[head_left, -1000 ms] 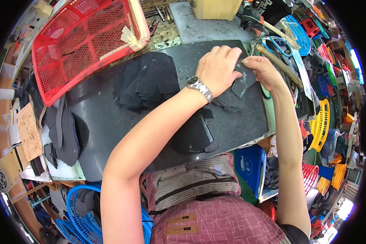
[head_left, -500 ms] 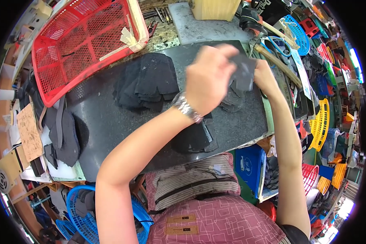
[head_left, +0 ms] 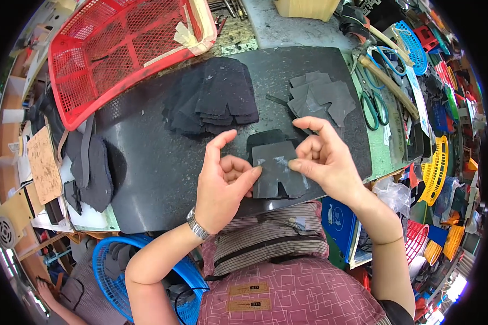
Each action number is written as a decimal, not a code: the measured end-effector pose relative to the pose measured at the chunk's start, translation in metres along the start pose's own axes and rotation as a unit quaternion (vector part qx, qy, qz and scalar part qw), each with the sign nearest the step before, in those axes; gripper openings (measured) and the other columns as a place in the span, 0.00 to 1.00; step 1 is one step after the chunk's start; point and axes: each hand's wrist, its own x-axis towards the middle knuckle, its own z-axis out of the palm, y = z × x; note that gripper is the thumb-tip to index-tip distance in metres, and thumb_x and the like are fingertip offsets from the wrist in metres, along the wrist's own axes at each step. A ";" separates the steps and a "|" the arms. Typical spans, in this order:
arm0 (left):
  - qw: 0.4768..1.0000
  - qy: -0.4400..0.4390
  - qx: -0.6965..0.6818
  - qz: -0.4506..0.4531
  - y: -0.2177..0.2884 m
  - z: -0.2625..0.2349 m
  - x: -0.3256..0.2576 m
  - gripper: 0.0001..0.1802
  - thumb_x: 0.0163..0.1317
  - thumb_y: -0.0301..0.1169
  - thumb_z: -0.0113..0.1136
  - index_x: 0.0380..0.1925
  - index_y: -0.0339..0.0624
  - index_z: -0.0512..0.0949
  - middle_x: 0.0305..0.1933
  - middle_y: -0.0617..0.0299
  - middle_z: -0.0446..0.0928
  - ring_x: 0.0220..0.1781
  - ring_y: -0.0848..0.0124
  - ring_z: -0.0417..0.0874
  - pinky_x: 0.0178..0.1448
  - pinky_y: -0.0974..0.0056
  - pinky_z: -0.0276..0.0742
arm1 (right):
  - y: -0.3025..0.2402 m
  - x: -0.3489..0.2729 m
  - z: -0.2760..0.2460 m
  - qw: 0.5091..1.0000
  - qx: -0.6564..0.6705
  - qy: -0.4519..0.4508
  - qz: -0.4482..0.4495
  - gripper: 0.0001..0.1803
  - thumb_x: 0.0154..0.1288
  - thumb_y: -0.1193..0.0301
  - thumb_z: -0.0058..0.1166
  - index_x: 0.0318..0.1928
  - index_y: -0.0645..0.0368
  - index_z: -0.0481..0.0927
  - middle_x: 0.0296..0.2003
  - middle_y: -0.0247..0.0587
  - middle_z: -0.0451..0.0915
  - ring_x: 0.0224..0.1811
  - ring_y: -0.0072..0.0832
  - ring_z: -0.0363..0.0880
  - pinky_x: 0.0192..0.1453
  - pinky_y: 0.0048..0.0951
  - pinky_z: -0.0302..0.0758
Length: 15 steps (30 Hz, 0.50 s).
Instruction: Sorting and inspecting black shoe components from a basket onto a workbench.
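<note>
A thin grey notched piece (head_left: 279, 169), perhaps leather or sheet material, lies over a darker black piece (head_left: 263, 139) near the table's front edge. Its notch points toward me. My left hand (head_left: 222, 181), with a metal watch on its wrist, rests its thumb tip on the piece's left margin. From the other side, the thumb of my right hand (head_left: 328, 162) touches the right margin. Both index fingers are raised apart from the thumbs, the other fingers loosely curled. Beyond them are a stack of dark notched pieces (head_left: 225, 97) and a smaller pile of grey pieces (head_left: 322, 97).
A red mesh basket (head_left: 141, 65) stands at the far left of the black work surface (head_left: 152, 179). Green-handled scissors (head_left: 375, 108) and a wooden-handled hammer (head_left: 390, 89) lie at the right. Blue baskets (head_left: 106, 271) stand below at left. Another person's arm shows at lower left.
My right hand has come from the grey pile down to the front edge, bringing the grey piece. My left hand has drawn back toward me, left of it. The view has shifted slightly.
</note>
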 end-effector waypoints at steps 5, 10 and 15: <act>0.998 0.035 0.042 0.020 -0.021 -0.009 0.003 0.37 0.56 0.21 0.63 0.63 0.42 0.56 0.28 0.62 0.79 0.27 0.80 0.78 0.32 0.74 0.74 | 0.008 0.001 0.011 0.996 -0.070 -0.012 0.046 0.32 0.55 0.81 0.59 0.60 0.59 0.63 0.25 0.31 0.73 0.26 0.13 0.70 0.31 0.19 0.68; 0.993 0.017 0.108 0.041 -0.031 -0.008 0.011 0.38 0.57 0.19 0.61 0.65 0.45 0.54 0.28 0.65 0.76 0.25 0.83 0.75 0.28 0.76 0.72 | 0.015 0.008 0.011 0.993 -0.101 -0.005 0.059 0.31 0.55 0.82 0.58 0.60 0.59 0.63 0.24 0.32 0.72 0.25 0.15 0.70 0.30 0.21 0.69; 0.920 0.034 0.341 0.192 -0.026 -0.007 0.011 0.30 0.53 0.20 0.64 0.57 0.43 0.67 0.27 0.58 0.76 0.24 0.72 0.77 0.29 0.68 0.74 | 0.011 0.010 0.015 0.964 -0.266 -0.021 -0.015 0.29 0.53 0.78 0.59 0.57 0.57 0.66 0.27 0.37 0.74 0.25 0.26 0.75 0.31 0.29 0.73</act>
